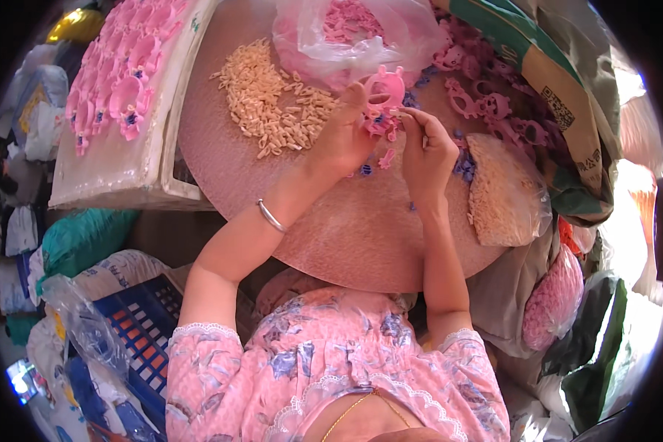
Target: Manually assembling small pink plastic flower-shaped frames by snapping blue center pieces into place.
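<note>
Pink flowered cloth with white lace on the sleeves [331, 368] sits closest to the camera, and two bare arms reach up from it to the round pink table [346, 236]. A pink plastic toy piece [384, 92] with round loops is above the middle of the table. The left hand [342, 140] holds it, with the thumb up against the loop and the other fingers curled under it. A silver bangle [270, 216] is on that wrist. The right hand [426, 151] is just beside the toy piece, its fingers bent and pressed close at the tips; what they pinch is too small to tell.

Small blue and pink bits [376, 158] lie on the table right under the toy piece. A pile of tiny tan pieces [269, 103] lies on the table left of the toy piece. A clear bag of tan pieces [504, 191] lies right of it, at the table's edge. A clear bag of pink parts [353, 33] sits above it. More loose pink toy pieces [493, 110] are heaped to the upper right.

A white tray [110, 169] stands off the left side of the table, with finished pink pieces [121, 66] lined up on it. A blue crate [144, 331] is down low on the left. Sacks and bags [574, 147] crowd the right side of the table, so the room looks packed full.
</note>
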`<state>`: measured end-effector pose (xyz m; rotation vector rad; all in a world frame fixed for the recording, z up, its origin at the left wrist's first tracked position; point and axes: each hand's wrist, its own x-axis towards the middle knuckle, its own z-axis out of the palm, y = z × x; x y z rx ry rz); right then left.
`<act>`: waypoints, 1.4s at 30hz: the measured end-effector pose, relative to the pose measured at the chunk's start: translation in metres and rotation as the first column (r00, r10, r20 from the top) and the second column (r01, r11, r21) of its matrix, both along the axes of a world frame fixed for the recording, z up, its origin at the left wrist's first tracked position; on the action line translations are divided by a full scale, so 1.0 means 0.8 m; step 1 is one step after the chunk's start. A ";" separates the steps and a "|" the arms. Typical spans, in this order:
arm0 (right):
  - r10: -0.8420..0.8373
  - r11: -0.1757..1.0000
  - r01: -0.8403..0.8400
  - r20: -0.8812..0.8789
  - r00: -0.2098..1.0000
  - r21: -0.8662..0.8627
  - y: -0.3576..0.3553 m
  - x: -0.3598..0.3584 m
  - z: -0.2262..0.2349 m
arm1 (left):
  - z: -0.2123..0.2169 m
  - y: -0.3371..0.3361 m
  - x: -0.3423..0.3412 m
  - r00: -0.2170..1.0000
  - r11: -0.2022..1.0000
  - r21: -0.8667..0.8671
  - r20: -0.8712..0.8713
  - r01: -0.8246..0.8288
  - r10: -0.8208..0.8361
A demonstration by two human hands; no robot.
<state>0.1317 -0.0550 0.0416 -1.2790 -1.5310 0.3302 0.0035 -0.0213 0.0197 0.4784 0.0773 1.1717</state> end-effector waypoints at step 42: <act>0.167 0.950 -0.278 -0.523 0.836 -0.140 0.000 0.023 0.000 | 0.004 -0.010 0.004 0.986 0.961 -0.228 0.095 0.153 -0.135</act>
